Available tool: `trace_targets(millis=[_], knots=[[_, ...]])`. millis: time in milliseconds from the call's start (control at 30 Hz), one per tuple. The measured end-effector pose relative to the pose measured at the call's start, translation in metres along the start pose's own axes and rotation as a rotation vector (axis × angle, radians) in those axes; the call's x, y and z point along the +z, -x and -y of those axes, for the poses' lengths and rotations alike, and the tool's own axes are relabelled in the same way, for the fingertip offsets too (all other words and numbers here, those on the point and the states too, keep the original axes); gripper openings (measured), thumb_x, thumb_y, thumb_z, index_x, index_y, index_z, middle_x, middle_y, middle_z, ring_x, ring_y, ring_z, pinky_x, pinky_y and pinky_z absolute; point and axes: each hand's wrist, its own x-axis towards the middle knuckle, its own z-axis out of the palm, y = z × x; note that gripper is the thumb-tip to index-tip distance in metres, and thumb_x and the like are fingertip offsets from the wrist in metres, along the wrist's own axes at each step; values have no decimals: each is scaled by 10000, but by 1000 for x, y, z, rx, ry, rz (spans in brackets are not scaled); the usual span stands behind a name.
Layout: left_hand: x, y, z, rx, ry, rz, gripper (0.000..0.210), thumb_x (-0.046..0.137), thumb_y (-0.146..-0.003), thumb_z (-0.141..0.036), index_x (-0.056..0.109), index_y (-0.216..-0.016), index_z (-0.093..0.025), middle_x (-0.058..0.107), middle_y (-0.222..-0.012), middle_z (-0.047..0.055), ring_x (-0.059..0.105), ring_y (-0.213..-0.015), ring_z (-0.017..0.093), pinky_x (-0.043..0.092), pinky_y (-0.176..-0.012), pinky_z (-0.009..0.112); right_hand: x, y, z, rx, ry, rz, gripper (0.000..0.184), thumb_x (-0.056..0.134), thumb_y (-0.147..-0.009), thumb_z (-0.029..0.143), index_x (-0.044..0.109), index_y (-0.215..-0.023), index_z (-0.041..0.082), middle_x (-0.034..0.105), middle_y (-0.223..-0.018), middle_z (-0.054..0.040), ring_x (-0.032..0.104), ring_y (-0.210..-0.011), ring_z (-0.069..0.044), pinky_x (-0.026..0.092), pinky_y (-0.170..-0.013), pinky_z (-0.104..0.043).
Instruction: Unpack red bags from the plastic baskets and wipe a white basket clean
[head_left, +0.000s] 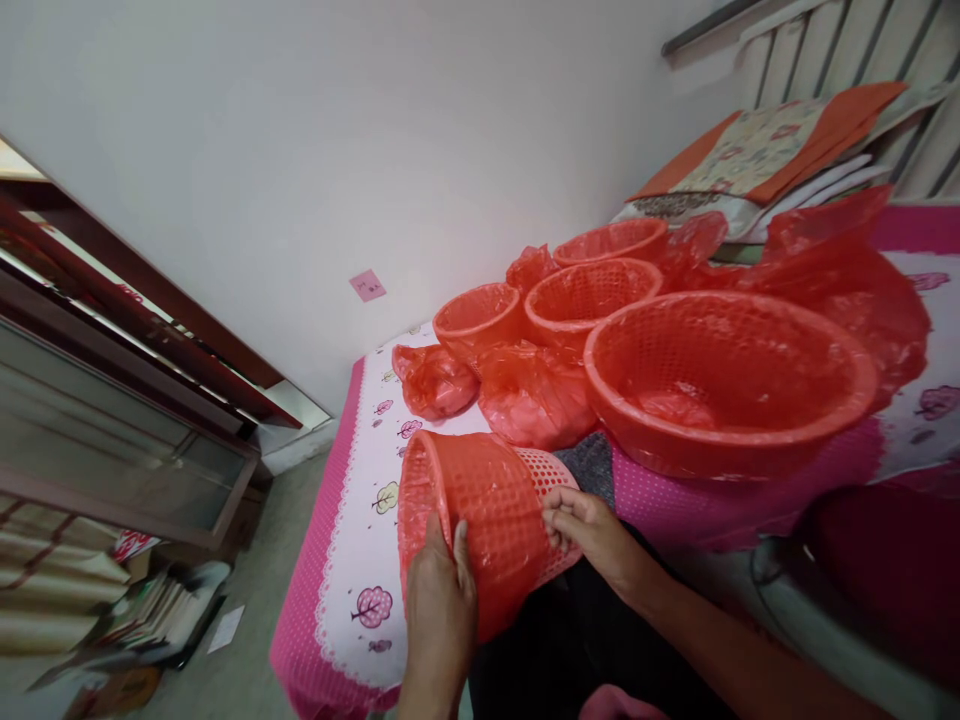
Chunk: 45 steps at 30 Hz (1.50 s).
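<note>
A pink perforated plastic basket (pixel 551 468) lies tilted on its side at the bed's near edge. A red plastic bag (pixel 487 520) covers much of its outside and wraps over the rim; the bare lattice shows toward the base. My left hand (pixel 442 590) is closed over the rim on the left, with some fingers hidden inside the opening. At the lower right side of the basket, my right hand (pixel 585 528) is closed in a pinch at the red bag's edge, against the lattice.
Several bag-lined baskets stand behind, including a large one (pixel 727 440) at right. Bunched red bags (pixel 536 395) lie between them. A patterned cloth (pixel 352 560) covers the bed beside a white wall (pixel 337 150). Folded bedding (pixel 772 150) is stacked back right; a dark red stool (pixel 885 580) stands right.
</note>
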Motion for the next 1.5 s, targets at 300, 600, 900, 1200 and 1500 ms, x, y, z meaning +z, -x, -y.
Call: trace_targets(millis=[300, 600, 900, 1200, 1500], knots=[[-8, -5, -10, 0, -40, 56, 580, 310, -1023, -447, 592, -1304, -26, 790, -928, 242, 776, -833, 357, 554, -715, 404, 10, 0, 6, -26, 3, 74, 362, 815, -696, 497, 682, -854, 200, 582, -617, 50, 418, -509, -98, 315, -535, -255], [-8, -7, -4, 18, -1, 47, 645, 286, -1016, -491, 547, -1356, -9, 783, -1026, 275, 779, -894, 361, 563, -739, 421, -4, -1, 8, -66, 84, -16, 288, 720, -741, 475, 641, -720, 199, 662, -666, -3, 517, -544, -119, 352, -502, -243], [-11, -8, -7, -20, 9, 77, 677, 259, -1016, -467, 518, -1395, 31, 766, -1099, 312, 763, -976, 397, 555, -820, 466, 11, 6, 2, -48, 59, 170, 445, 851, -686, 574, 617, -730, 198, 553, -588, 62, 430, -474, -73, 299, -471, -220], [-8, -6, -5, -13, -29, 59, 635, 273, -1027, -452, 540, -1379, 5, 783, -1013, 275, 777, -897, 368, 555, -750, 423, -2, 1, 17, -84, 65, -26, 484, 694, -819, 671, 730, -882, 193, 650, -691, 0, 540, -593, -135, 394, -550, -257], [-3, 4, 2, 28, 4, 60, 619, 290, -1021, -470, 563, -1348, -22, 782, -1051, 277, 776, -884, 367, 557, -749, 435, 11, -14, 23, -116, 53, -49, 395, 782, -738, 563, 603, -666, 218, 537, -563, 39, 445, -525, -117, 334, -526, -263]])
